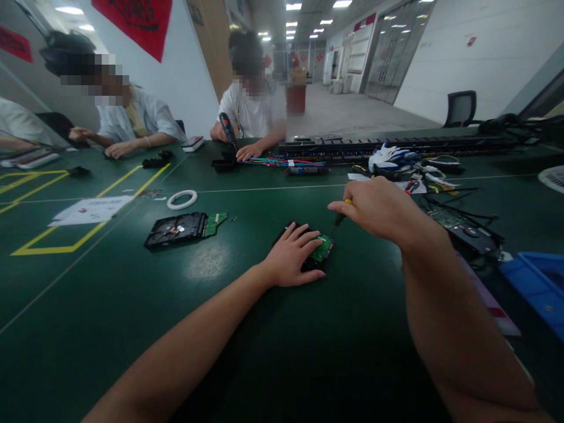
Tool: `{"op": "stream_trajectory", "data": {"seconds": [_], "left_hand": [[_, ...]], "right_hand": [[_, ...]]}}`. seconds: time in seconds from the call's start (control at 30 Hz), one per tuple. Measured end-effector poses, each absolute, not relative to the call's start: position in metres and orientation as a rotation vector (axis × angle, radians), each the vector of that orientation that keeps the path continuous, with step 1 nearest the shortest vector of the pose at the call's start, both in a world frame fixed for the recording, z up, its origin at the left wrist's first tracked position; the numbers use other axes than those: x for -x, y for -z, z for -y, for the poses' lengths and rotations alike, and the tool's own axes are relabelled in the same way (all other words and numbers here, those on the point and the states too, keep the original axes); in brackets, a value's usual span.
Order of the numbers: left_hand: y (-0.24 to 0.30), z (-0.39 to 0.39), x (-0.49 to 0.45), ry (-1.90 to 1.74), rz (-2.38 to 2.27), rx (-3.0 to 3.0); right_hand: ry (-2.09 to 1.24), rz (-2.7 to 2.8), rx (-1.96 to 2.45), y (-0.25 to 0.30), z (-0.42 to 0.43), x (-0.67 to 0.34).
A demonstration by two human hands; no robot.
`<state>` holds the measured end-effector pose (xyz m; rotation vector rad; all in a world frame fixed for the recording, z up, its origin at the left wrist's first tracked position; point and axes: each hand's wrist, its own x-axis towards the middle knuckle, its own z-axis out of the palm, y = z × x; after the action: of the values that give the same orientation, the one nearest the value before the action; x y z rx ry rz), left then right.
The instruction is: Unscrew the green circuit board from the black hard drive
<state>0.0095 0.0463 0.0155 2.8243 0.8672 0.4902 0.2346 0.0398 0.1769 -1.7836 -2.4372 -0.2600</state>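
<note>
My left hand [293,254] lies flat, fingers spread, on a small black hard drive [311,261] with a green circuit board [323,248] facing up, pressing it to the green table [220,329]. My right hand [374,207] is closed round a screwdriver [340,218] with a yellow handle end; its dark tip points down at the circuit board's right edge. A second, larger hard drive [178,228] with a green board lies to the left, apart from both hands.
A roll of white tape [182,200] and a paper sheet [90,210] lie left. Gloves [390,157], cables, another drive [467,230] and a blue bin [535,285] crowd the right. Two people sit across the table; one holds a power screwdriver [228,129].
</note>
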Motion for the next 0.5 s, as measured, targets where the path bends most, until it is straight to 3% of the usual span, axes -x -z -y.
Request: {"op": "stream_trajectory", "data": {"seconds": [0.5], "left_hand": [[-0.014,-0.047,-0.008,-0.503,-0.854,-2.828]], "right_hand": [[0.2,2.52,1.664,-0.174,-0.039,-0.243]]}}
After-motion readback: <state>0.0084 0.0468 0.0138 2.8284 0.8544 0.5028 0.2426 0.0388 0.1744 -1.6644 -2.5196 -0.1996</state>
